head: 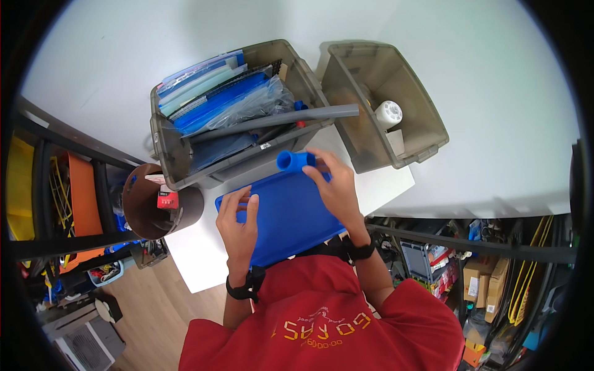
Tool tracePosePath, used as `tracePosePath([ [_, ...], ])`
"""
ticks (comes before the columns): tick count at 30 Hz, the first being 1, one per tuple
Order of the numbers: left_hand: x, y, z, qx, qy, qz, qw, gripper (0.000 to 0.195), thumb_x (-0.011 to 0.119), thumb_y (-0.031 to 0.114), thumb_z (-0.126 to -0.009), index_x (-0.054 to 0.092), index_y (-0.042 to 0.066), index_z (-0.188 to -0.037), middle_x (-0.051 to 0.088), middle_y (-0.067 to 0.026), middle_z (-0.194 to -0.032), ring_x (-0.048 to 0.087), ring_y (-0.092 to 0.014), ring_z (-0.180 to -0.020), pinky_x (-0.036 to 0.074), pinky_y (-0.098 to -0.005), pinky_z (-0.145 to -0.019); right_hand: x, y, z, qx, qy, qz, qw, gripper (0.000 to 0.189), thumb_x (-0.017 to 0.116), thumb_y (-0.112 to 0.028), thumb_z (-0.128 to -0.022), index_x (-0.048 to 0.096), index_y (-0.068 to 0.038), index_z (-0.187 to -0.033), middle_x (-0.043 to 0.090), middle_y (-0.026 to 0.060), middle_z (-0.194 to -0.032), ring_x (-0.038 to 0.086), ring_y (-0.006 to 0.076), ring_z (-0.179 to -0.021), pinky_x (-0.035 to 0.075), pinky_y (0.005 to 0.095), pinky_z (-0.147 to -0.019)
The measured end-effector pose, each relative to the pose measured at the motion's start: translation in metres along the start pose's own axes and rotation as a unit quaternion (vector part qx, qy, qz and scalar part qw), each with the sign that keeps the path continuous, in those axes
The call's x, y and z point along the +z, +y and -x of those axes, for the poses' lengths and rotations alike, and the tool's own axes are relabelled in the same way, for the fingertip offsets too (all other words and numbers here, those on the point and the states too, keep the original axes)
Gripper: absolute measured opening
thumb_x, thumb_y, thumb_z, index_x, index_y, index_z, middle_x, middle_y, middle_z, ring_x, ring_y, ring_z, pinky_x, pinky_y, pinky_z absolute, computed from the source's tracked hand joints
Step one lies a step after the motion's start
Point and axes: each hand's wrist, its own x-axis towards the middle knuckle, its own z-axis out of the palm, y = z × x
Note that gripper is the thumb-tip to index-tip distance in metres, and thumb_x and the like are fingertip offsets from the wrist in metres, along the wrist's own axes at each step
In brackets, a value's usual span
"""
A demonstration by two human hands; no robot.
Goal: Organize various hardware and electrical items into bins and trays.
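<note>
A blue plastic pipe fitting (293, 161) is held between the thumb and fingers of my right hand (332, 183), above the far edge of a blue tray (292, 213). Over the tray's left part is my left hand (239, 220), fingers curled apart, holding nothing. Just beyond stands a grey translucent bin (222, 174) packed with blue folders (222, 102) and clear plastic bags (260, 102). A grey pipe (287, 118) lies slanted across this bin, its end reaching towards the second bin. Small blue parts (300, 105) show beside the pipe.
At right, a second translucent bin (417, 102) holds a white cylindrical container (389, 114). A brown bin (188, 213) with a red box (167, 198) inside stands left. Both rest by a white tabletop (195, 259). Loaded shelves (464, 246) flank both sides.
</note>
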Motion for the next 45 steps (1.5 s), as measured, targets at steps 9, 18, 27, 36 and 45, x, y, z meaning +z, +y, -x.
tracePosePath([
  [9,0.032,-0.01,-0.03,-0.06,0.005,-0.016,0.998,0.02,0.071,0.01,-0.098,0.073,-0.001,-0.114,0.07,-0.0124,-0.102,0.07,-0.02,-0.088,0.057,-0.0318,-0.074,0.039,0.043,-0.111,-0.09,-0.023,0.086,0.992,0.031,0.069,-0.016,-0.097,0.067,0.0,-0.124,0.067,0.0189,-0.116,0.065,0.0415,-0.099,0.052,0.0443,-0.088],
  [18,0.046,-0.022,-0.049,-0.1,-0.016,-0.054,0.993,0.023,0.071,0.017,-0.099,0.073,0.003,-0.117,0.075,-0.0111,-0.1,0.072,-0.019,-0.089,0.056,-0.032,-0.079,0.044,0.07,-0.132,-0.076,-0.09,0.178,0.977,0.031,0.066,-0.016,-0.098,0.068,0.0,-0.125,0.068,0.0186,-0.116,0.065,0.0417,-0.103,0.052,0.0465,-0.09],
  [27,0.053,-0.026,-0.053,-0.083,-0.018,-0.046,0.995,0.02,0.073,0.008,-0.096,0.073,0.0,-0.113,0.073,-0.0128,-0.094,0.072,-0.02,-0.081,0.056,-0.032,-0.075,0.071,0.08,-0.141,-0.078,-0.167,0.218,0.958,0.032,0.068,-0.018,-0.097,0.068,0.001,-0.123,0.07,0.0204,-0.109,0.066,0.0403,-0.103,0.052,0.0483,-0.091],
  [36,0.039,-0.029,-0.046,-0.082,-0.015,-0.059,0.995,0.018,0.072,0.009,-0.096,0.073,0.0,-0.112,0.074,-0.0131,-0.092,0.073,-0.021,-0.081,0.056,-0.0331,-0.076,0.093,0.088,-0.143,-0.077,-0.164,0.297,0.937,0.026,0.075,-0.023,-0.091,0.075,-0.002,-0.105,0.072,0.022,-0.089,0.07,0.0407,-0.089,0.056,0.0487,-0.076],
  [45,0.023,-0.027,-0.033,-0.07,-0.021,-0.072,0.995,0.018,0.072,0.01,-0.097,0.073,0.0,-0.111,0.073,-0.0145,-0.091,0.073,-0.023,-0.081,0.056,-0.0337,-0.076,0.08,0.078,-0.135,-0.001,-0.193,0.356,0.914,0.029,0.067,-0.029,-0.098,0.077,-0.002,-0.104,0.073,0.0226,-0.09,0.071,0.0416,-0.087,0.056,0.0497,-0.076],
])
